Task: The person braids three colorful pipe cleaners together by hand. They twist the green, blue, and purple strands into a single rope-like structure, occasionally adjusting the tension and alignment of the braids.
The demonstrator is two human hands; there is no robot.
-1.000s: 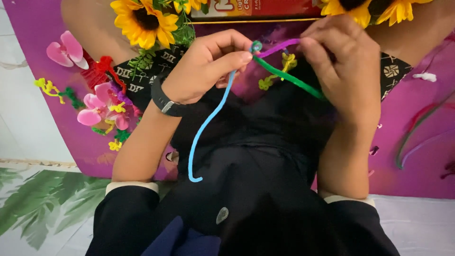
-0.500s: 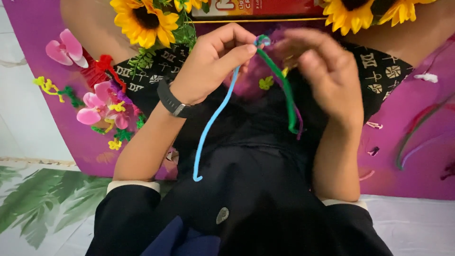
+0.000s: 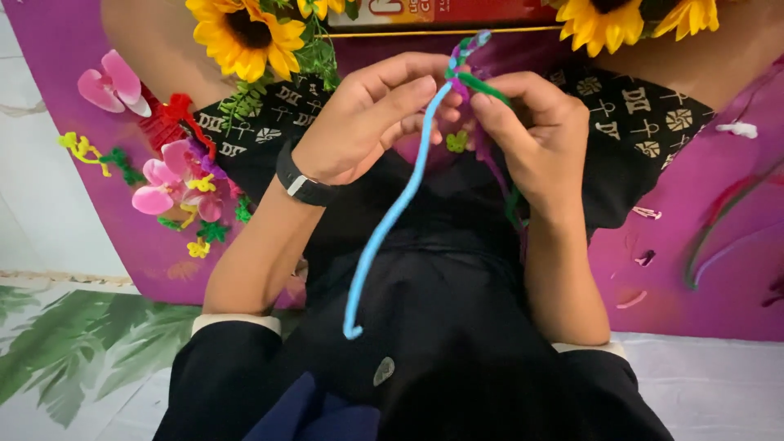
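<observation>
My left hand [image 3: 371, 118] and my right hand [image 3: 531, 139] meet over my lap and pinch a twisted bundle of pipe cleaners [image 3: 465, 57] at its top. A light blue pipe cleaner [image 3: 388, 216] hangs from the bundle down past my left wrist, its end curled. A green pipe cleaner [image 3: 486, 86] runs under my right fingers, and a purple one [image 3: 483, 159] trails down behind that hand. A black wristband [image 3: 302, 184] sits on my left wrist.
A magenta mat [image 3: 702, 212] lies under my legs. Yellow sunflowers [image 3: 245, 33] sit at the top left and top right [image 3: 621, 16]. Pink flower pieces [image 3: 171, 175], a red shape [image 3: 171, 114] and small yellow and green bits lie on the left. Loose pipe cleaners [image 3: 719, 237] lie on the right.
My right hand has wound the green and purple pipe cleaners round the bundle and drawn in close to my left hand. The blue pipe cleaner swung slightly.
</observation>
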